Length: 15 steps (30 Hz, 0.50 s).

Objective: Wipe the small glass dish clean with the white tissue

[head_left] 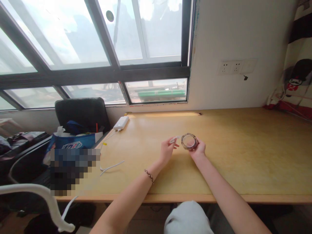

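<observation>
My left hand [167,150], a beaded bracelet on its wrist, is closed with the fingertips pinching a small white thing [174,139] whose kind I cannot make out. Just to its right, my right hand [199,149] grips a round object with a dark patterned rim [182,143] and a see-through middle. It faces me; whether it is a glass container or a ring I cannot tell. The white piece is close to its left edge. Both hands are over the middle of the yellowish wooden table [243,156].
On the table's left lies a white power strip [121,123], its white cable [112,167] trailing toward the front edge. A black chair [83,113] with a blue bag [73,141] stands left. A curved white tube [36,188] crosses the lower left. Wall sockets [230,67] are behind.
</observation>
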Available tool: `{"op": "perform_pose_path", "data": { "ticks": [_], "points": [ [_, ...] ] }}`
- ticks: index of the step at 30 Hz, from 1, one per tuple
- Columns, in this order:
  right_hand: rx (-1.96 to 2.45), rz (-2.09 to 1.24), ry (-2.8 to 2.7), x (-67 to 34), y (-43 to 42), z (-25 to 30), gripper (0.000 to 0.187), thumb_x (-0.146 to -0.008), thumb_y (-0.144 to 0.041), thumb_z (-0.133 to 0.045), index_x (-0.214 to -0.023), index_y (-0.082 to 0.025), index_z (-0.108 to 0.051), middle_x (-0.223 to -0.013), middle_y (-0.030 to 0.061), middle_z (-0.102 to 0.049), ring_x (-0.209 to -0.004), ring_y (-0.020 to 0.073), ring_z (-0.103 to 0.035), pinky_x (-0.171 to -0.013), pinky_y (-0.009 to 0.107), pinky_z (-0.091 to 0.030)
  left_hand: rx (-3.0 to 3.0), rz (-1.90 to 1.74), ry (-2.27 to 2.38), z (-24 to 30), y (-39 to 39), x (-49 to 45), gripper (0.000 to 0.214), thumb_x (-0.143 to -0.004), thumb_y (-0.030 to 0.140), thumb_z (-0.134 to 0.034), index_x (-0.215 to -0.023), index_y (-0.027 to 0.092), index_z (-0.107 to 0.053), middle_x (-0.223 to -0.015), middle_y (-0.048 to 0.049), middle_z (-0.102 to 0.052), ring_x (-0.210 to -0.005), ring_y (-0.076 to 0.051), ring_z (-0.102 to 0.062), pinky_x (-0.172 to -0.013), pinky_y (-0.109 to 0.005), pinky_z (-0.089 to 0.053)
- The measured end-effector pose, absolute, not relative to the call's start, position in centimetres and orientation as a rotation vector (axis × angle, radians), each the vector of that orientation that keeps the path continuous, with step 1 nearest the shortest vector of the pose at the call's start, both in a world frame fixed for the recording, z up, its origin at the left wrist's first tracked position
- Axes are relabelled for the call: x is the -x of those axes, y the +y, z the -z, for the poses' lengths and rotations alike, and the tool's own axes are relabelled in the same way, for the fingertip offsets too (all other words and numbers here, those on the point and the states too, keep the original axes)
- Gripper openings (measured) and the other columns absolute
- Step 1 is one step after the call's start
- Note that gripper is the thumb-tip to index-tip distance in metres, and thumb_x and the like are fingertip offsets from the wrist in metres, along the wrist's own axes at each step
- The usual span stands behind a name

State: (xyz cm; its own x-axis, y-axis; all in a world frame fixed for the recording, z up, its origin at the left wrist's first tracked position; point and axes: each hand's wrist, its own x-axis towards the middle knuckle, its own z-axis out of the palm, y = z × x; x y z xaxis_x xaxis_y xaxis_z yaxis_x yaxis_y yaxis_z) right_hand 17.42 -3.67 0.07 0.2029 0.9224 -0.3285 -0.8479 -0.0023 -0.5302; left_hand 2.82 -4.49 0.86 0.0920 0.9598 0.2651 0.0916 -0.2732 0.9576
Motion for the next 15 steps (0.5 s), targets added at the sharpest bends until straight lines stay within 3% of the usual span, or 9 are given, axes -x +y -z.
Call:
{"op": "perform_pose_path", "data": {
  "ticks": [3, 5, 7, 11, 13, 15],
  "points": [
    [0.691, -1.437, -0.242, -16.8, -4.4, -0.9, 0.027, -0.074, -0.024, -0.043, -0.049, -0.019, -0.036, -0.034, -0.0064, -0.035, -0.030, 0.0083, -0.035, -0.033, 0.022, -0.033, -1.444, -1.314, 1.058, -1.6, -4.9, -2.9, 0.037, -0.077, 0.039, -0.046, -0.093, 0.008, -0.060, -0.064, -0.0045, -0.061, -0.045, -0.010, -0.055, -0.044, -0.020, -0.045],
    [0.686, -1.453, -0.283, -16.4, -4.8, -1.3, 0.027, -0.074, -0.025, -0.044, -0.048, -0.019, -0.036, -0.034, -0.0062, -0.036, -0.031, 0.0083, -0.035, -0.033, 0.022, -0.032, -1.511, -1.292, 1.015, -1.8, -5.2, -3.0, 0.037, -0.077, 0.038, -0.046, -0.097, 0.010, -0.060, -0.068, -0.0052, -0.063, -0.040, -0.006, -0.050, -0.041, -0.018, -0.043],
    [0.698, -1.461, -0.302, -16.0, -5.1, -1.6, 0.026, -0.074, -0.026, -0.044, -0.049, -0.019, -0.038, -0.035, -0.0057, -0.038, -0.032, 0.0085, -0.037, -0.034, 0.022, -0.033, -1.620, -1.256, 0.953, -1.9, -5.5, -3.1, 0.037, -0.078, 0.037, -0.045, -0.105, 0.014, -0.057, -0.088, -0.0074, -0.064, -0.040, -0.004, -0.049, -0.040, -0.018, -0.044],
    [0.738, -1.476, -0.278, -15.6, -5.2, -1.7, 0.022, -0.074, -0.025, -0.044, -0.053, -0.018, -0.044, -0.039, -0.0049, -0.045, -0.035, 0.0088, -0.042, -0.038, 0.022, -0.036, -1.858, -1.201, 0.896, -1.9, -5.9, -3.0, 0.037, -0.083, 0.033, -0.037, -0.116, 0.023, -0.048, -0.122, -0.0084, -0.047, -0.041, -0.001, -0.049, -0.037, -0.017, -0.043],
    [0.748, -1.476, -0.251, -15.5, -5.2, -1.5, 0.020, -0.073, -0.024, -0.044, -0.055, -0.017, -0.046, -0.040, -0.0048, -0.047, -0.035, 0.0084, -0.043, -0.037, 0.021, -0.036, -1.991, -1.185, 0.905, -2.0, -5.9, -2.9, 0.037, -0.084, 0.031, -0.034, -0.118, 0.024, -0.046, -0.125, -0.0086, -0.043, -0.048, -0.004, -0.054, -0.039, -0.017, -0.046],
    [0.749, -1.477, -0.251, -15.3, -5.0, -1.1, 0.019, -0.073, -0.023, -0.044, -0.056, -0.016, -0.047, -0.039, -0.0050, -0.047, -0.034, 0.0079, -0.042, -0.035, 0.020, -0.034, -2.149, -1.189, 0.884, -2.2, -5.8, -2.8, 0.037, -0.085, 0.029, -0.033, -0.119, 0.024, -0.045, -0.126, -0.0074, -0.043, -0.071, -0.011, -0.061, -0.054, -0.022, -0.052]
  ]
}}
